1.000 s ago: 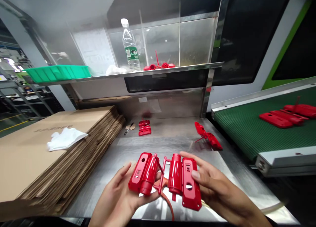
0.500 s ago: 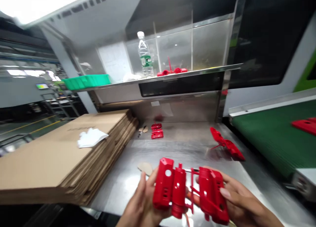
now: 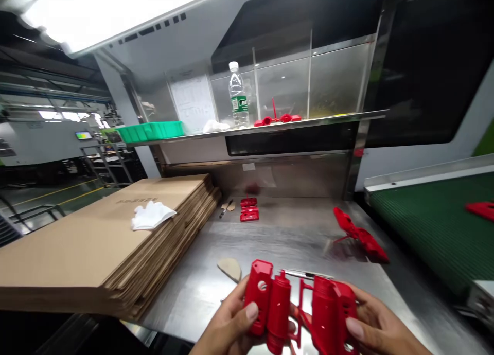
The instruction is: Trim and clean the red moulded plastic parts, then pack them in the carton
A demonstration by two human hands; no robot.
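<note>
Between my hands is a glossy red plastic moulding (image 3: 278, 309), made of two shell-like halves joined by thin bars. My left hand (image 3: 233, 319) grips its left half, the thumb pressed on the front face. Around the right half wraps my right hand (image 3: 372, 321), thumb on its outer edge. A pen-like metal tool (image 3: 306, 274) lies on the metal table (image 3: 185, 288) just behind the moulding. To the left of it rests a flat beige rounded piece (image 3: 230, 269). The fingers behind the red part are mostly hidden.
Stacked cardboard sheets (image 3: 88, 231) carry a white glove (image 3: 152, 215) at left. More red mouldings lie at the table's back (image 3: 249, 210) and right (image 3: 360, 235). A green conveyor (image 3: 432, 216) runs along the right. The shelf above holds a bottle (image 3: 238, 100) and a green tray (image 3: 150, 131).
The red moulding sits slightly lower in view and its faces have tilted. My left thumb has come over onto the front of the left half. The camera view has shifted a little.
</note>
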